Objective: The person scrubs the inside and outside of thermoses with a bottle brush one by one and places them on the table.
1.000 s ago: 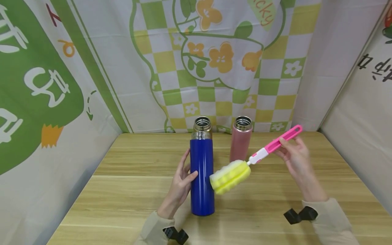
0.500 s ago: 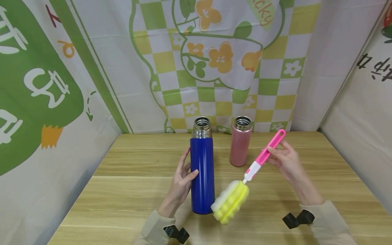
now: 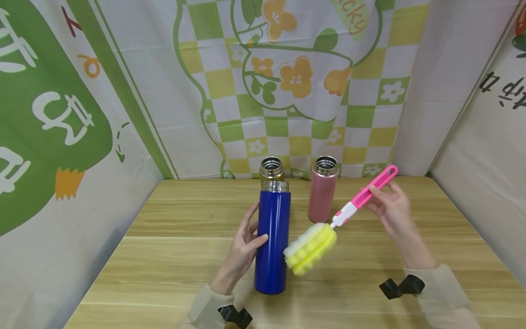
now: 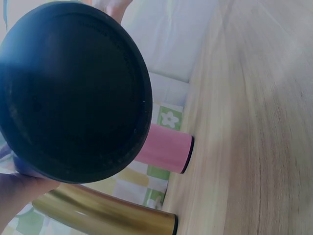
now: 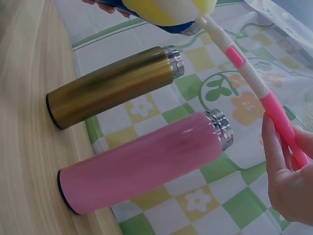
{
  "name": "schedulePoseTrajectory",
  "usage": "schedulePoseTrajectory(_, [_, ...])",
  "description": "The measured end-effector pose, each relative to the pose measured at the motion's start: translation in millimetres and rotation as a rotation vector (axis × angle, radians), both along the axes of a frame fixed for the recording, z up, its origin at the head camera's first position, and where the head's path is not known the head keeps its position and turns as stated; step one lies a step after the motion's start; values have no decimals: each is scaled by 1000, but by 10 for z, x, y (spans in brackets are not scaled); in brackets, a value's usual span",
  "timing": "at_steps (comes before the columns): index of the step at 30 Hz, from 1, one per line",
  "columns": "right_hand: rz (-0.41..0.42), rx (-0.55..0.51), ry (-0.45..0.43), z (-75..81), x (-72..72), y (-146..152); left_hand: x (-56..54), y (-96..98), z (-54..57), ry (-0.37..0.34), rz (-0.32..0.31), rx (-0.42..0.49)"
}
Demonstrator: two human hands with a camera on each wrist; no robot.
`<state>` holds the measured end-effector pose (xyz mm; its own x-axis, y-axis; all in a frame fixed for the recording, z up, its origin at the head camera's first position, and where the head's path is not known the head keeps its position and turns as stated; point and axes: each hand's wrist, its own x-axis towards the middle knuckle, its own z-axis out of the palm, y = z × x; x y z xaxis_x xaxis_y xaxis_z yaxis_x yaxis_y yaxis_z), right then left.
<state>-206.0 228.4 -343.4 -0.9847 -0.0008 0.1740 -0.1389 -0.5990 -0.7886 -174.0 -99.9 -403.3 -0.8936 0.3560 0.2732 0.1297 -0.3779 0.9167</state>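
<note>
A plain beige left sleeve [image 3: 208, 306] at the lower middle and a matching right sleeve [image 3: 441, 292] at the lower right each bear an angular black wrist camera [image 3: 236, 315] built of two blocks, with bare fingers [image 3: 259, 241] beyond the cuffs

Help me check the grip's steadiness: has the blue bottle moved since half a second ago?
Yes, slightly: in the head view, the top of the blue bottle now sits lower and further right against the gold bottle.

Had passing room between gold bottle [image 5: 115, 85] and pink bottle [image 3: 322, 196]; met blue bottle [image 3: 272, 242] and sponge brush [image 3: 346, 211] on the near side.
</note>
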Motion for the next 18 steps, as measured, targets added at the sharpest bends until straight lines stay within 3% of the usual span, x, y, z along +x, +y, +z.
schedulePoseTrajectory(11, [-106,-147,-16,117,-26,98,11,-51,-36,34,-45,-45])
schedulePoseTrajectory(18, [-161,-210,-23,155,-23,119,13,-74,-42,4,-17,-65])
